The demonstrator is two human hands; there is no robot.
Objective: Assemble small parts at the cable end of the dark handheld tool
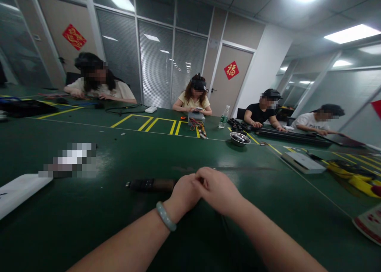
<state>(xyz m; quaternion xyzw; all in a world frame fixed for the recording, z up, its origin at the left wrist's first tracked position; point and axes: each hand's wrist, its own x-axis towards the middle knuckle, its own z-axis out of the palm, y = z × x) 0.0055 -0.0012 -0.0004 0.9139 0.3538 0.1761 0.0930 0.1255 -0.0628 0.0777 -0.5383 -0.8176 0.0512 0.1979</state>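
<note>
My left hand (186, 196), with a pale green bangle (166, 216) on its wrist, meets my right hand (218, 190) above the green table. Both hands are closed, the right with its fingers curled over toward the left. Whatever lies between the fingertips is hidden. Just left of my left hand lies a dark cylindrical tool (151, 185) with a narrow metal tip, resembling an electric screwdriver. Its right end disappears behind that hand; whether they touch I cannot tell.
On the green table (125, 220) lie a white object (22, 190) at left and a white box (303, 163) at right. Farther off are a metal bowl (239, 139), a bottle (224, 117) and a grey wired box (196, 117). Several people sit around the table.
</note>
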